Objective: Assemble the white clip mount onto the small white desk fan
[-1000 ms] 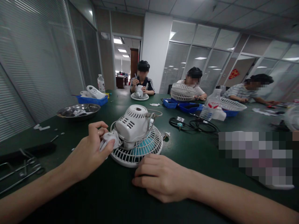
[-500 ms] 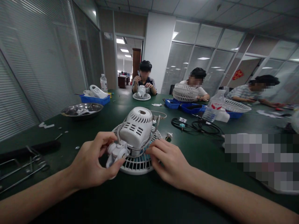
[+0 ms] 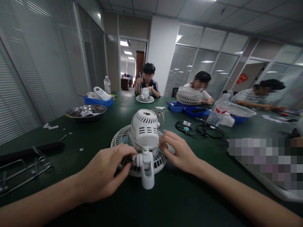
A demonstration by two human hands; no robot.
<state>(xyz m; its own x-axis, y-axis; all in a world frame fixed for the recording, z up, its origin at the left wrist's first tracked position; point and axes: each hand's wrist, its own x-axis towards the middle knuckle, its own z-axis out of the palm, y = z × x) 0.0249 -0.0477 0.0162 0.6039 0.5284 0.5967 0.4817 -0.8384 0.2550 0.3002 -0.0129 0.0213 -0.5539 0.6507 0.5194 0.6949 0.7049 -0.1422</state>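
In front of me a white fan head lies face down, its slotted motor housing (image 3: pixel 145 127) on top of a round grille (image 3: pixel 120 135) with blue showing between the ribs. A white hinged neck bracket (image 3: pixel 148 173) sticks out towards me. My left hand (image 3: pixel 106 171) has its thumb and fingers closed around the bracket's left side. Against the housing's right side rest the curved fingers of my right hand (image 3: pixel 177 151); their tips are partly hidden. A grey cord (image 3: pixel 161 118) loops around the housing.
At left are a metal bowl (image 3: pixel 86 117), a blue tray (image 3: pixel 98 101) of white parts and metal wire stands (image 3: pixel 30 171). Black cables (image 3: pixel 201 130) and a plastic bottle (image 3: pixel 219 110) stand to the right. Three people sit beyond with fan parts and blue trays.
The fan has turned, so the neck bracket now points towards me instead of to the left. Both hands moved right with it, and the cord now sits closer to the housing.
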